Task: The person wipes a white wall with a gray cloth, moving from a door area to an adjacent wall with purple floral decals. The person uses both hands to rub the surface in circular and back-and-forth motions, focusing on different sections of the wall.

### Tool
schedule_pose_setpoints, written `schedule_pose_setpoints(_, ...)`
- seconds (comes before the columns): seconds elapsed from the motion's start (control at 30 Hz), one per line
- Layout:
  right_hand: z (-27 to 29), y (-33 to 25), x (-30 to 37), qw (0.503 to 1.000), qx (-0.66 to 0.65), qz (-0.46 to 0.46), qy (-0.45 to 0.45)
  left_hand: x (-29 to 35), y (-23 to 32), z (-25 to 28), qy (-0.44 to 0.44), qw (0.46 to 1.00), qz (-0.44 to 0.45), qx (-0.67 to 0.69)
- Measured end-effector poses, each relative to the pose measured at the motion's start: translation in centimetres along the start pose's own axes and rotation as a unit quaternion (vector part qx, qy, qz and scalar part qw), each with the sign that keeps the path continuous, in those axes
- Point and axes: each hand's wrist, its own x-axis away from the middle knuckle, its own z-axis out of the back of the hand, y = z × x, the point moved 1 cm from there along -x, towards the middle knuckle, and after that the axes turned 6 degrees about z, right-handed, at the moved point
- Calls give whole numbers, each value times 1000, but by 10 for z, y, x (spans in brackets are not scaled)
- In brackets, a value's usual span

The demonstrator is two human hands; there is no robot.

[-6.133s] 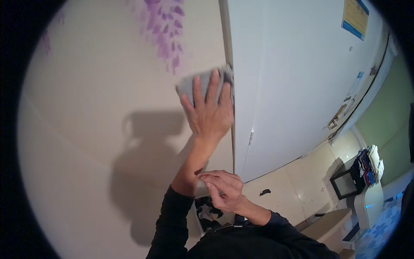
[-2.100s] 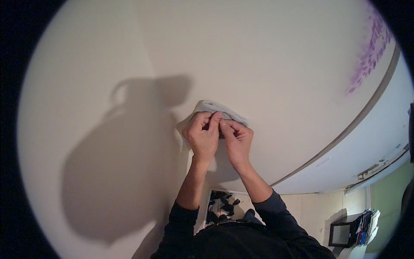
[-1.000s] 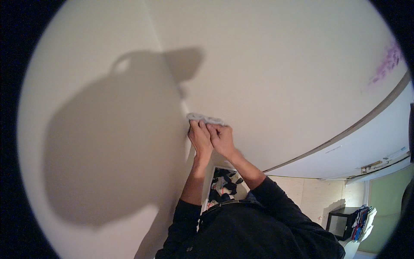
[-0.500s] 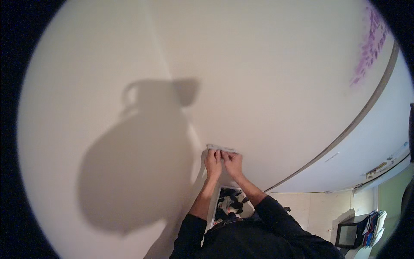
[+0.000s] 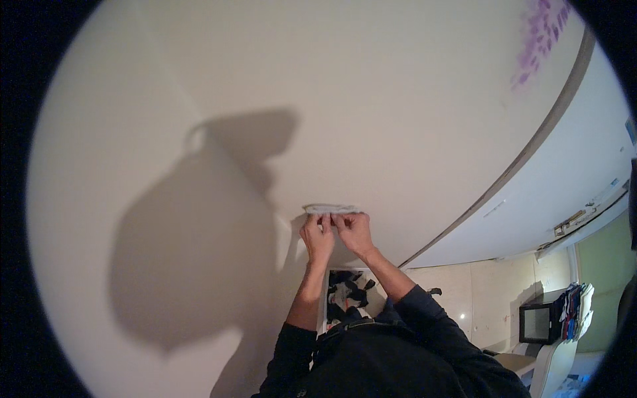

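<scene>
Both my hands are raised side by side in front of a pale wall (image 5: 398, 132), close to the corner. A light grey, folded piece of what looks like cloth (image 5: 332, 208) lies across my fingertips as a narrow strip. My left hand (image 5: 318, 239) pinches its lower edge on the left. With bent fingers, my right hand (image 5: 354, 233) grips the right part of it. The thumbs almost meet in the middle. Whether the cloth touches the wall I cannot tell.
Below my forearms an open box or drawer (image 5: 328, 305) holds dark and light clothes. A white door-like panel (image 5: 491, 219) stands at right. Beyond it are a black box-shaped appliance (image 5: 539, 323), a pile of folded clothes (image 5: 576, 312) and a pale chair (image 5: 556, 361). Purple marks (image 5: 541, 40) decorate the wall.
My hands and the cloth sit slightly higher and further left in the picture. My view has shifted, so the wall corner has moved left and more of the chair shows.
</scene>
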Motion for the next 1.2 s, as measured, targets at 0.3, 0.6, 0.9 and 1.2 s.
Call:
schedule_pose_setpoints(0.3, 32, -17, -9, 999, 16, -15, 24, -8, 23, -11, -44, 997, 9, 57)
schedule_pose_setpoints(0.6, 100, -88, -41, 979, -49, 66, 187, -33, 155, 3, -55, 981, -60, 178)
schedule_pose_setpoints(0.9, 66, 97, 39, 997, 52, -51, 32, 28, 5, -74, -174, 985, 19, -4)
schedule_pose_setpoints(1.2, 149, -78, -38, 963, -4, 111, 244, -28, 188, -16, -128, 977, -73, 153)
